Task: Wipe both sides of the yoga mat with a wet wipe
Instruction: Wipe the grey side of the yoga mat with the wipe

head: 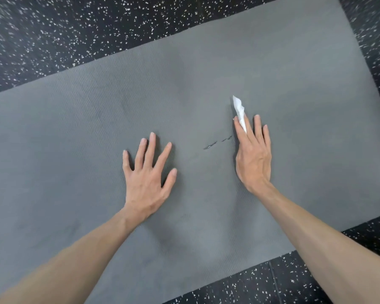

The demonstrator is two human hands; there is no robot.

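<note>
The wiping of one face is under way. The grey yoga mat (pixel 206 84) lies flat on the black speckled floor (pixel 53 29) and fills most of the frame, its long axis running from the lower left toward the upper right, with one short end showing at the upper right.

The left hand (pixel 148 172) rests palm-down near the middle of the frame, fingers (pixel 150 148) straight and spread wide, seemingly steadying the mat. The right hand (pixel 252 154), just right of centre, lies flat with fingers held close together, pressing the white wet wipe (pixel 239 110) against the mat; the wipe's crumpled tip pokes out past the fingertips toward the top of the frame. It looks caught between two fingers, though that is hard to tell.

Small dark marks (pixel 216 143), perhaps nicks or dirt, sit between the hands.

Next, the stroke probably needs to carry on across the unwiped surface, and the mat must later be flipped for its underside.
</note>
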